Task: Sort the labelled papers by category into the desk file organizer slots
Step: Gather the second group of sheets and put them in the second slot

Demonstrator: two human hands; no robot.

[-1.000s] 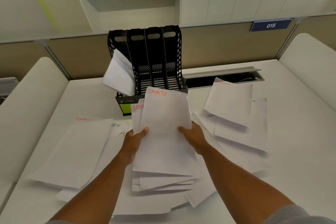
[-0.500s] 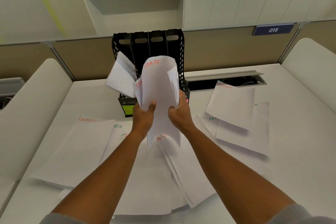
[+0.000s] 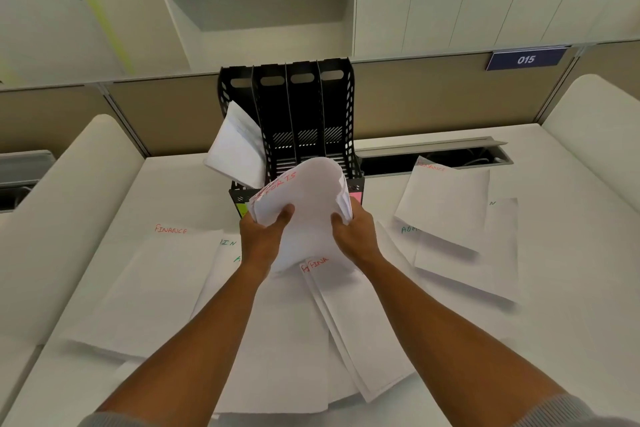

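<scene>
While bowed upward, the sports papers [image 3: 304, 204] sit seemingly between both grips.

"FINANCE" on a desk sheet [image 3: 166, 274]; "015" on the blue sign [image 3: 525, 60].

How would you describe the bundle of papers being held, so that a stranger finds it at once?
Start at the black file organizer at the back of the desk. Just in front of its slots, the left hand and right hand hold a bundle of papers off the desk. Unlike the flat sheets around, it is bent and reads SPORTS in red.
</scene>
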